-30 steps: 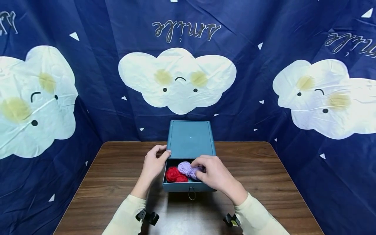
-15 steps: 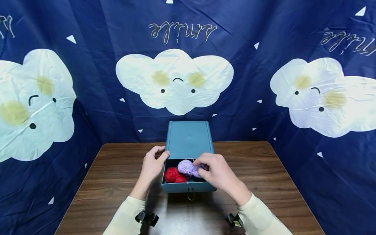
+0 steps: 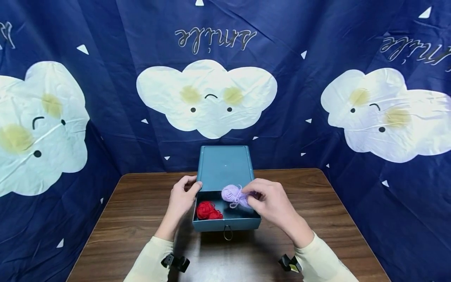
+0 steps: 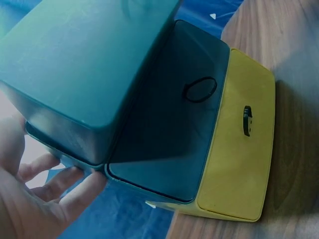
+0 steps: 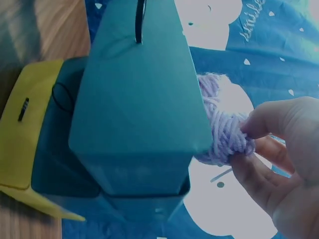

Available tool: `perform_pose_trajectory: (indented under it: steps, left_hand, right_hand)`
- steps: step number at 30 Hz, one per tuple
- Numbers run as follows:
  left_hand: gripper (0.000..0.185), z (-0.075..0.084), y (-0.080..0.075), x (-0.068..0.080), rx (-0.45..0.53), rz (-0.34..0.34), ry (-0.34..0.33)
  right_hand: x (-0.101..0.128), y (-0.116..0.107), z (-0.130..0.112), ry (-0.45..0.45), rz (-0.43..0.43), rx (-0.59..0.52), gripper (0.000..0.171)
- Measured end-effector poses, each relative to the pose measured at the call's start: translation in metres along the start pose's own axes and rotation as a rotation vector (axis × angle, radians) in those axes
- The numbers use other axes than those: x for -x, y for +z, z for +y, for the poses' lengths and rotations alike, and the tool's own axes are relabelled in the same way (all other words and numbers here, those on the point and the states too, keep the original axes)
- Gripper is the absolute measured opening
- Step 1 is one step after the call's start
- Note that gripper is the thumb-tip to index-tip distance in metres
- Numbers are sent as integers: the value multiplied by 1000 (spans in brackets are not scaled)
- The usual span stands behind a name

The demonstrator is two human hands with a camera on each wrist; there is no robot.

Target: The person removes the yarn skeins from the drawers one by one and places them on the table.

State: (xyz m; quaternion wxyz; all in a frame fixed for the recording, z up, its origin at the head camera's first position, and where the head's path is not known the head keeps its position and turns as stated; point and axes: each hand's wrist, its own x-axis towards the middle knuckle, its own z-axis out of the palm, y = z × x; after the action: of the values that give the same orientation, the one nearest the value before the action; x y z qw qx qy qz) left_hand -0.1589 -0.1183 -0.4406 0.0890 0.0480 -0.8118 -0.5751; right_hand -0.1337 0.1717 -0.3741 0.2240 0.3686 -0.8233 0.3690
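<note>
Brown wooden table (image 3: 141, 219) fills the foreground, cream sleeves coming in at the bottom edge. On it sits a teal box (image 3: 226, 166) with its drawer (image 3: 226, 224) pulled out toward the person, a small ring pull hanging on the front. Left hand (image 3: 181, 197) grips the box's left side, thumb on the top corner, fingers curled round the edge. Right hand (image 3: 271, 203) pinches a ball of purple yarn (image 3: 234, 195) between thumb and fingertips, holding it just above the drawer's right half. Red yarn (image 3: 207, 210) lies inside at the left. Behind, a dark blue curtain (image 3: 299, 39) with white clouds.
</note>
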Motion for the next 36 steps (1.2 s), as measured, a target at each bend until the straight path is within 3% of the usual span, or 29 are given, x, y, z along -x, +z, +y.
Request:
perform_pose_trajectory:
  steps: [16,36]
  left_hand:
    - [32,2,1,-2,23,-5,-9]
    - [29,-5,3,-1,26,24,15]
  right_hand:
    - [20,-28,28,82,118,13,30]
    - [50,-31,57,195,230,71,33]
